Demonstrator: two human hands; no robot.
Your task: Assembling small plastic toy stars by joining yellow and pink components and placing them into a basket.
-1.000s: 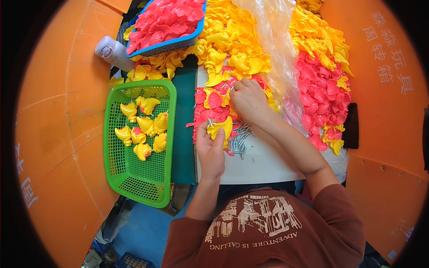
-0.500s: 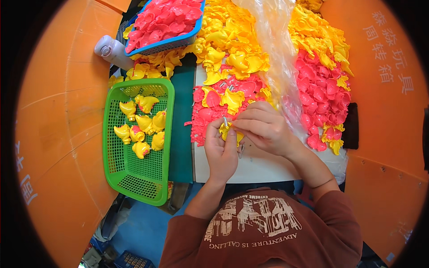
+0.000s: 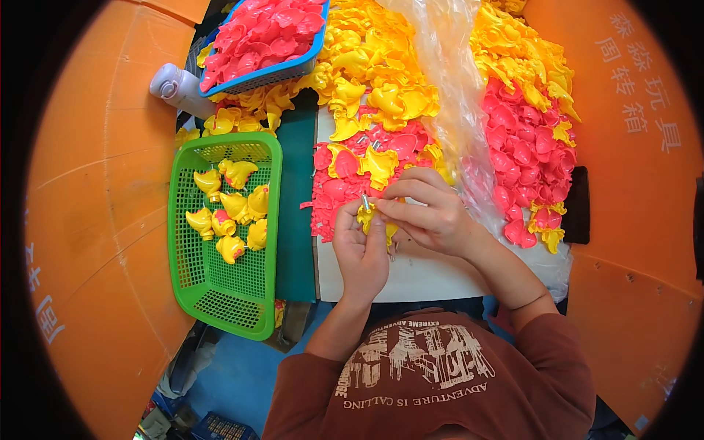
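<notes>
Over the near edge of the pink pile, my left hand [image 3: 361,257] pinches a yellow plastic toy shell [image 3: 364,218] between thumb and fingers. A small silvery metal cylinder [image 3: 366,202] sticks up from its top. Close against the shell, the fingers of my right hand [image 3: 434,214] are pressed together in a pinch; what lies between them is hidden. More yellow of the same toy shows below the fingers. Just beyond my hands lie pink plastic pieces [image 3: 336,192] and a loose yellow shell half [image 3: 380,167].
Left, a green basket [image 3: 270,242] holds several yellow bird-shaped toys [image 3: 235,205]. Behind it stand a blue basket [image 3: 317,53] of pink parts and a pale bottle [image 3: 176,88]. Yellow shells [image 3: 396,66] and a plastic bag [image 3: 455,81] cover the white table [image 3: 433,279]; orange panels [image 3: 631,242] flank it.
My right fingertips have shifted slightly left, nearer the metal cylinder. My left hand keeps its hold on the yellow shell. The whole view has shifted a little.
</notes>
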